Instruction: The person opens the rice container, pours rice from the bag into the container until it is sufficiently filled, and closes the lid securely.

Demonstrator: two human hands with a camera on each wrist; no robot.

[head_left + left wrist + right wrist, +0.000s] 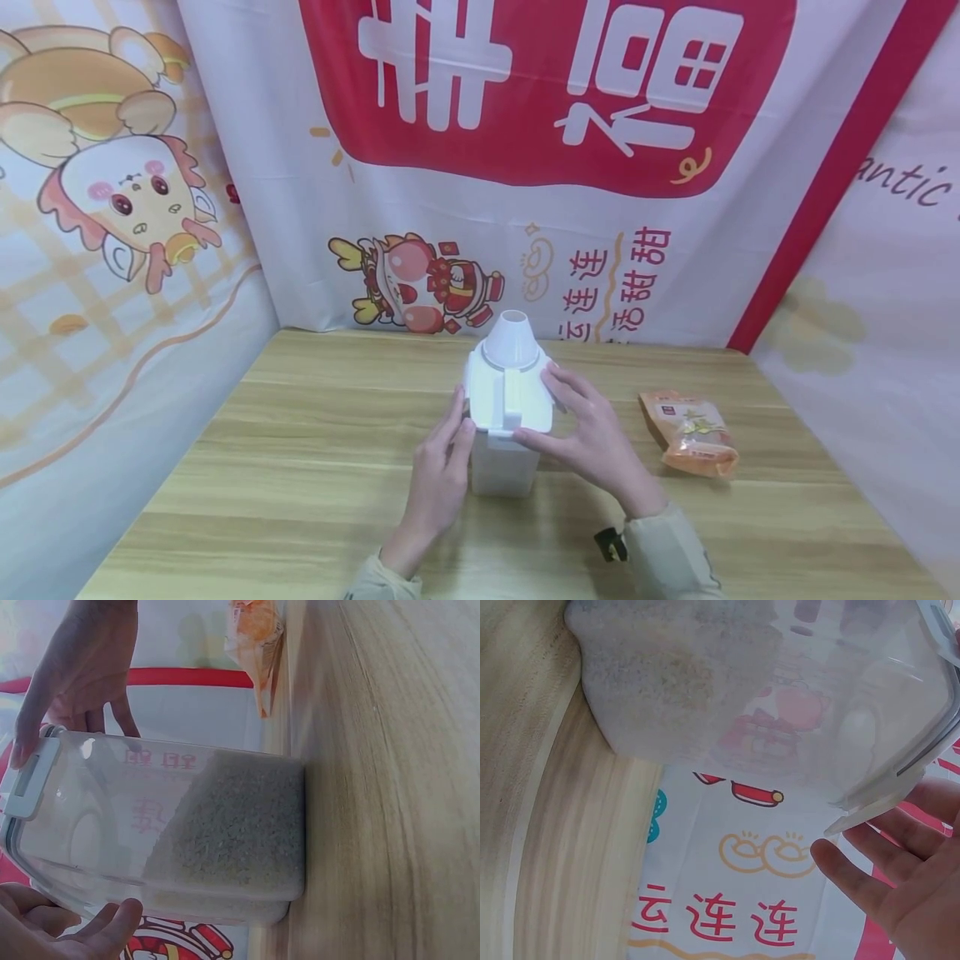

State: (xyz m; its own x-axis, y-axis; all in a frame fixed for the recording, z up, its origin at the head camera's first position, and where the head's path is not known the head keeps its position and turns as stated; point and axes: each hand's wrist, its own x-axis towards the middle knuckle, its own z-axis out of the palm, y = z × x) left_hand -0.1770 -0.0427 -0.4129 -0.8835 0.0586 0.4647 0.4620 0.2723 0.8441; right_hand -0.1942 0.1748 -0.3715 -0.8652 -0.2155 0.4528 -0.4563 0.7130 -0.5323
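A clear rice storage container point(504, 468) with a white lid point(487, 392) stands upright on the table. Rice point(232, 832) fills its lower part, sloping to one side. A white cone-shaped cup point(513, 343) sits on top of the lid. At the lid's left edge, my left hand point(441, 477) holds the side with thumb and fingers. My right hand point(592, 437) grips the right front corner, its thumb on the front clip point(31, 784) and its fingers by the side latch point(877, 810). That latch stands out from the container wall.
An orange and clear packet point(692, 435) lies on the wooden table point(315, 467) to the right. A small black tag point(611, 545) is beside the right sleeve. Printed cloth point(600, 217) hangs behind the table and at both sides.
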